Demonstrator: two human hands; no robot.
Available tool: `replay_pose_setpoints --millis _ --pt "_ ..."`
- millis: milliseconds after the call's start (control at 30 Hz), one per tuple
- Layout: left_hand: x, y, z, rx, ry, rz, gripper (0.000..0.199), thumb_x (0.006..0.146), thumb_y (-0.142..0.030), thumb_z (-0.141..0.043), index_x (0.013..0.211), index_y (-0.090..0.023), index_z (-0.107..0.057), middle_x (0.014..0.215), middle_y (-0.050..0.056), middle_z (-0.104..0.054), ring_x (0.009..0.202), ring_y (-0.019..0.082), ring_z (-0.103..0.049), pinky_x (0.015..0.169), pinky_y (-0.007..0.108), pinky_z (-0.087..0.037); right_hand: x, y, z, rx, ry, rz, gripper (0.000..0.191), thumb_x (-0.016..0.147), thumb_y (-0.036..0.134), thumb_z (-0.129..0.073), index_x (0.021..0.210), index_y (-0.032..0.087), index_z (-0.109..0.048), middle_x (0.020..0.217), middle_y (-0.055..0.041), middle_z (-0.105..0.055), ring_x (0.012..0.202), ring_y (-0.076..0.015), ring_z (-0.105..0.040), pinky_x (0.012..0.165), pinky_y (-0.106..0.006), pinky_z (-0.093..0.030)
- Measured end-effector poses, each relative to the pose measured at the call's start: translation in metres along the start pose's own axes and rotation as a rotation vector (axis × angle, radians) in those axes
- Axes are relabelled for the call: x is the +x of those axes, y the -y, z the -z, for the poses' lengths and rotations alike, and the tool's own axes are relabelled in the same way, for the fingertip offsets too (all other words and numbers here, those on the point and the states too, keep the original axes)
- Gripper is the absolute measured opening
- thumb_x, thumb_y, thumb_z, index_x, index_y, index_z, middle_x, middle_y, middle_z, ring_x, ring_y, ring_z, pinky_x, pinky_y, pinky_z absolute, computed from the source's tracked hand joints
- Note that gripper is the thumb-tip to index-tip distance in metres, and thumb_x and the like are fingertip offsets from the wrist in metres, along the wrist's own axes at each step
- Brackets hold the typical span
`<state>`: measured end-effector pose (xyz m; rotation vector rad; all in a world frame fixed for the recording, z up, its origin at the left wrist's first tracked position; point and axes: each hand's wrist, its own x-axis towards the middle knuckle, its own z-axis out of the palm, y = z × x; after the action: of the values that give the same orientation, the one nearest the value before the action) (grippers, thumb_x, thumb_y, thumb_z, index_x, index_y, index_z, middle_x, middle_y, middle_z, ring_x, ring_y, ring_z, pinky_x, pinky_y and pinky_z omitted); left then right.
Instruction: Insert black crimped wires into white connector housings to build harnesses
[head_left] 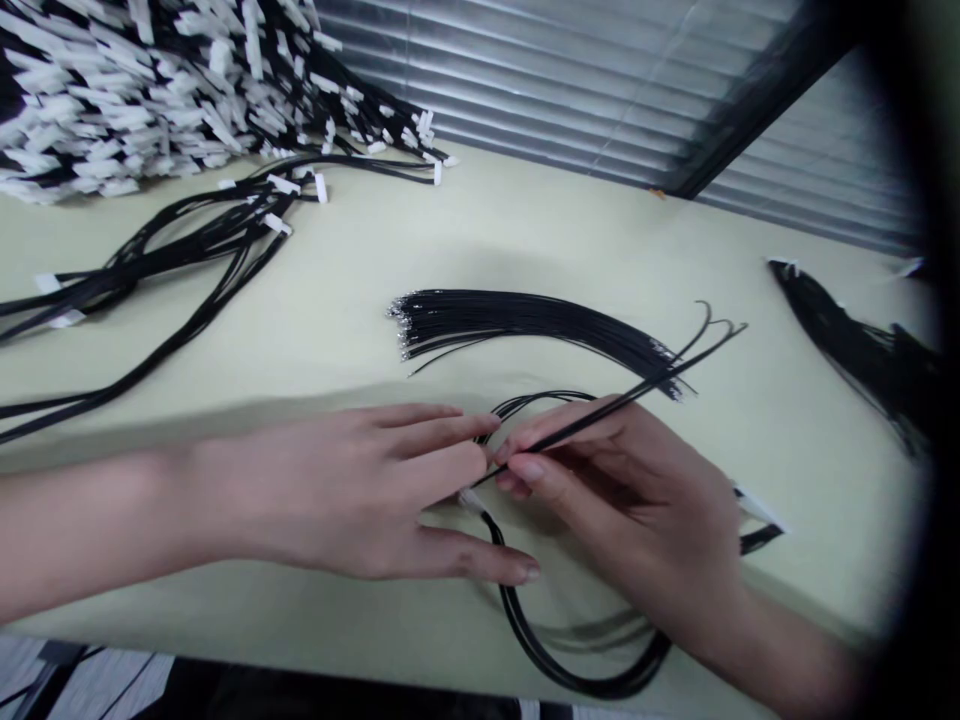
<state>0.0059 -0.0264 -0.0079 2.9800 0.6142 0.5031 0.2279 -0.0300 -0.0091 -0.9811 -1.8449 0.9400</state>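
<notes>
My right hand (637, 500) pinches thin black wires (600, 412) between thumb and fingertips. Their split, curled ends stick out to the upper right. My left hand (375, 490) lies low over the table with fingers stretched out and thumb spread. Its fingertips come close to the pinched wires and a small whitish connector (471, 500), partly covered by the index finger. From this connector a black cable (525, 630) loops down toward the table's front edge and passes under my right hand. Whether the left fingertips press on the connector is hidden.
Beyond my hands lies a bundle of short black wires (517, 312) with metal-tipped ends. A big heap of white-ended cables (150, 100) fills the back left, with looped black cables (150, 260) before it. Another dark bundle (847, 340) lies right. Blinds (570, 80) stand behind the table (337, 320).
</notes>
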Motion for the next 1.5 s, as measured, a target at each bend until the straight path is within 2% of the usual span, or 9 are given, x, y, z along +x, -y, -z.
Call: replay_pose_setpoints --millis 133,367,500,633,867,1033,1133,1333,1500 --pt "0.000 0.000 0.001 0.024 -0.016 -0.047 0.024 0.097 -0.031 -0.056 0.118 -0.024 -0.064 0.098 0.004 -0.068 0.120 0.022 -0.058 0.111 0.033 -0.041 -0.001 -0.002 0.001 -0.088 0.089 0.013 0.009 0.089 0.026 -0.067 0.094 0.026 -0.059 0.089 0.0008 -0.069 0.084 -0.0144 -0.068 0.069 -0.023 -0.057" --pt "0.002 0.001 0.001 -0.130 0.021 0.044 0.023 0.099 -0.033 -0.052 0.118 -0.024 -0.062 0.103 0.004 -0.067 0.113 0.018 -0.060 0.099 0.025 -0.048 0.002 -0.004 0.006 -0.137 0.308 -0.016 0.004 0.096 0.026 -0.056 0.092 0.025 -0.055 0.091 0.0028 -0.066 0.082 -0.0108 -0.064 0.064 -0.019 -0.050" --pt "-0.004 0.005 -0.003 0.000 0.026 -0.055 0.035 0.097 -0.027 -0.052 0.132 -0.031 -0.053 0.111 0.003 -0.063 0.108 0.019 -0.061 0.090 0.025 -0.051 0.006 -0.005 0.011 -0.168 0.283 -0.032 0.002 0.096 0.026 -0.057 0.094 0.025 -0.058 0.088 0.0044 -0.065 0.078 -0.0083 -0.061 0.070 -0.018 -0.049" --pt "-0.006 0.006 -0.002 0.120 -0.011 -0.115 0.049 0.097 -0.021 -0.052 0.142 -0.038 -0.043 0.117 0.007 -0.061 0.125 0.027 -0.053 0.096 0.032 -0.050 0.009 -0.008 0.011 -0.113 0.245 -0.115 0.004 0.095 0.027 -0.058 0.093 0.024 -0.061 0.088 0.0040 -0.066 0.078 -0.0088 -0.061 0.071 -0.019 -0.050" --pt "-0.004 0.010 0.004 0.139 0.024 -0.129 0.049 0.096 -0.021 -0.052 0.142 -0.036 -0.044 0.101 0.005 -0.065 0.089 0.019 -0.065 0.078 0.029 -0.056 0.014 0.000 0.007 0.071 0.207 -0.265 0.013 0.091 0.027 -0.062 0.079 0.020 -0.063 0.084 0.0000 -0.068 0.077 -0.0123 -0.066 0.070 -0.021 -0.056" --pt "-0.005 0.011 0.000 0.118 0.001 -0.108 0.048 0.097 -0.018 -0.047 0.140 -0.038 -0.045 0.103 0.003 -0.065 0.088 0.017 -0.064 0.079 0.026 -0.054 0.013 -0.001 0.005 0.093 0.232 -0.289 0.014 0.095 0.029 -0.056 0.086 0.020 -0.063 0.079 -0.0007 -0.067 0.075 -0.0132 -0.066 0.067 -0.023 -0.056" --pt "-0.005 0.011 0.000 0.101 0.052 -0.054 0.045 0.099 -0.022 -0.047 0.140 -0.037 -0.044 0.097 0.002 -0.063 0.086 0.017 -0.063 0.077 0.025 -0.053 0.010 -0.004 0.003 0.053 0.240 -0.297 0.014 0.095 0.033 -0.057 0.091 0.021 -0.063 0.079 -0.0011 -0.067 0.074 -0.0147 -0.065 0.061 -0.024 -0.053" --pt "-0.001 0.012 0.009 0.162 0.036 -0.158 0.050 0.098 -0.012 -0.039 0.138 -0.039 -0.049 0.092 0.003 -0.067 0.091 0.019 -0.068 0.078 0.027 -0.056 0.008 -0.004 0.003 0.035 0.245 -0.279 0.015 0.095 0.034 -0.057 0.089 0.022 -0.062 0.080 0.0008 -0.066 0.073 -0.0125 -0.062 0.063 -0.023 -0.051" --pt "0.001 0.011 0.011 0.235 -0.008 -0.194 0.049 0.098 -0.012 -0.040 0.139 -0.037 -0.049 0.091 0.004 -0.070 0.077 0.019 -0.068 0.064 0.029 -0.057 0.009 -0.002 0.002 0.045 0.231 -0.274 0.017 0.094 0.033 -0.058 0.083 0.021 -0.061 0.083 0.0014 -0.067 0.073 -0.0102 -0.063 0.063 -0.019 -0.051"
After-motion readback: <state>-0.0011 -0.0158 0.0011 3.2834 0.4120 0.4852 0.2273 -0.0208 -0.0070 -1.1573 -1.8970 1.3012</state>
